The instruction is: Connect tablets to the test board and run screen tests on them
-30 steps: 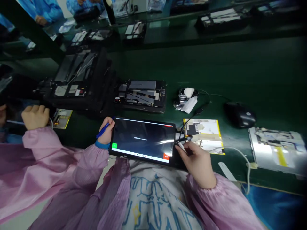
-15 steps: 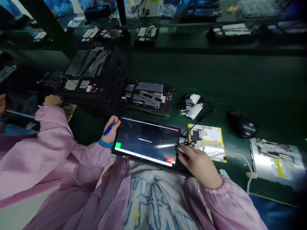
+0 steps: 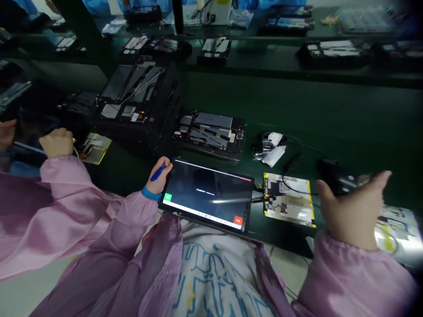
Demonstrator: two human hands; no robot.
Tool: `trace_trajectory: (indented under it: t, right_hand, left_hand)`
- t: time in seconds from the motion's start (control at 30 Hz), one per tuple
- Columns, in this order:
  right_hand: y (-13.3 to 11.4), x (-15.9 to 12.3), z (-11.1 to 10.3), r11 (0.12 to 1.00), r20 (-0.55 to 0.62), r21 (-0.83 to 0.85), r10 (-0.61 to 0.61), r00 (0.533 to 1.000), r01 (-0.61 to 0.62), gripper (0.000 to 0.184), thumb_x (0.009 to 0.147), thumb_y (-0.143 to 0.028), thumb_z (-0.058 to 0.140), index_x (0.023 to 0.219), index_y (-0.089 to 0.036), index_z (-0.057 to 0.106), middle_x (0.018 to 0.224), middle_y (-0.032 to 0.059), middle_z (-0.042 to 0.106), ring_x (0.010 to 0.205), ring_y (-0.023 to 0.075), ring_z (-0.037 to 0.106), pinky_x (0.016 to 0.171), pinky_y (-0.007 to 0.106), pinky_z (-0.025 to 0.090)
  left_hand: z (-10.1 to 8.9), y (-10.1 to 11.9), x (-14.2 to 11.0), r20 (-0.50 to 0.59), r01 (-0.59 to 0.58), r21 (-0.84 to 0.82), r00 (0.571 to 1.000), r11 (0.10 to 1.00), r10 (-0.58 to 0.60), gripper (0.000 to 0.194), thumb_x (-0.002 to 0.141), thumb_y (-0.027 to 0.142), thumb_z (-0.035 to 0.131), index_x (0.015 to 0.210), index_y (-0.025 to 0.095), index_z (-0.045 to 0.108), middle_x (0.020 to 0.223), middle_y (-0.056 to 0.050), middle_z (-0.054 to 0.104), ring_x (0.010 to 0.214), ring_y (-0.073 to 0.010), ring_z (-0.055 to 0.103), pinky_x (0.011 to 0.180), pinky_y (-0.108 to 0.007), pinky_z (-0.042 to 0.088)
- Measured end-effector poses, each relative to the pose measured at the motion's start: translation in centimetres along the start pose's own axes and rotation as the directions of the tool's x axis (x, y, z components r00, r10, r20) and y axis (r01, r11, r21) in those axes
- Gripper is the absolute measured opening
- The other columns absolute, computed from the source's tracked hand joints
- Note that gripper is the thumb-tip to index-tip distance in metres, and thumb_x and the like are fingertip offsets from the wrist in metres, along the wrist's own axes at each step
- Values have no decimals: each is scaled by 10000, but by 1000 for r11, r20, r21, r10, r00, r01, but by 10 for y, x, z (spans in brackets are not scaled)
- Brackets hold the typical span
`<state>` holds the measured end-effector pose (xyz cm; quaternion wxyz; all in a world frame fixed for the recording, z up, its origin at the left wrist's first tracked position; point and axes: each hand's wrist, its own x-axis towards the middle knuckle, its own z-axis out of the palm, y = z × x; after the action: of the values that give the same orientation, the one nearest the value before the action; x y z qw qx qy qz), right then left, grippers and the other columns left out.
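My left hand (image 3: 159, 176) grips the left edge of a lit tablet screen (image 3: 211, 191), with a blue pen (image 3: 157, 172) tucked in the same fingers. The screen shows a dark page, a green box at its lower left and a red one at its lower right. Short cables run from its right edge to a circuit board with yellow tape edges (image 3: 291, 207). My right hand (image 3: 355, 213) is raised at the right, thumb and fingers apart, with nothing visible in it. Just beyond it is a black mouse (image 3: 337, 178), partly covered by the hand.
Behind the screen lies an opened tablet (image 3: 209, 134); a tall stack of these (image 3: 132, 97) stands left. A small cabled device with white paper (image 3: 271, 147) lies right of centre. A silver panel (image 3: 401, 233) is far right. At the left, a co-worker's hand (image 3: 59, 141) shows.
My right hand has left the screen's right edge and moved right, towards the mouse, its fingers now spread. My left hand keeps its hold. The whole view has shifted slightly.
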<state>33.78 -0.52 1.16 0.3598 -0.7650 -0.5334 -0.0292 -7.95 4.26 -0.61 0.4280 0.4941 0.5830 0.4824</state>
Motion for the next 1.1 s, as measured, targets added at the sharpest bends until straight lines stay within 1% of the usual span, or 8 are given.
trace_trajectory:
  t: [0.07,0.17,0.23,0.3,0.4,0.53,0.9,1.1]
  right_hand:
    - [-25,-13,7,991,-86,-131,-6,996,-5,1037,711,-501,718,1446,57,244,1379,424,315,1292,600,245,960,756,229]
    - [-93,-62,13,927,87,53,-376,923,372,786,820,-413,616,1462,-108,281,1467,265,314,1368,496,203,1003,749,204]
    - [-141,-100,17,770,344,272,-637,689,576,570,869,-412,543,1386,-210,412,1463,173,372,1379,423,240,1032,725,188]
    - [-178,-129,26,643,438,417,-761,478,642,545,865,-459,549,1355,-238,453,1486,131,355,1391,396,216,1057,710,142]
    - [-207,-149,40,593,473,471,-795,381,653,586,866,-543,512,1354,-223,454,1510,98,324,1408,371,171,1070,699,118]
    - [-206,-143,39,613,454,467,-784,423,637,557,856,-576,507,1274,-207,515,1517,115,303,1416,377,138,1062,710,88]
    - [-117,-141,9,817,340,126,-569,749,563,416,836,-401,586,1181,-173,544,1391,195,438,1355,435,266,1002,756,159]
    - [-109,-138,9,769,345,108,-624,701,631,297,836,-330,612,1109,-213,587,1365,158,471,1360,418,258,1003,752,175]
  left_hand:
    - [0,-1,0,-1,4,-15,1000,1000,-4,218,752,262,593,701,203,389,629,38,327,576,-120,326,559,-253,268]
    - [0,-2,-1,9,28,-39,1000,999,-28,216,748,262,594,706,201,391,628,39,324,575,-116,323,558,-250,267]
    - [0,-2,-2,21,39,-56,999,998,-38,211,754,265,588,715,201,391,629,41,321,574,-114,321,556,-247,264]
    - [1,-2,-3,40,46,-79,998,996,-43,208,763,272,581,727,203,388,624,44,319,569,-113,320,551,-245,260]
    - [2,0,-6,58,57,-120,997,991,-51,209,768,273,577,739,205,381,618,49,320,561,-110,315,545,-241,260]
    - [2,3,-8,42,54,-134,998,989,-49,212,763,255,571,730,203,368,632,48,328,576,-108,321,561,-239,285]
    - [1,0,-6,39,50,-72,998,996,-48,187,766,255,571,728,203,396,642,40,351,581,-117,334,573,-249,297]
    - [1,2,-6,52,59,-84,997,995,-55,199,758,243,576,721,199,386,632,45,332,563,-107,315,548,-248,263]
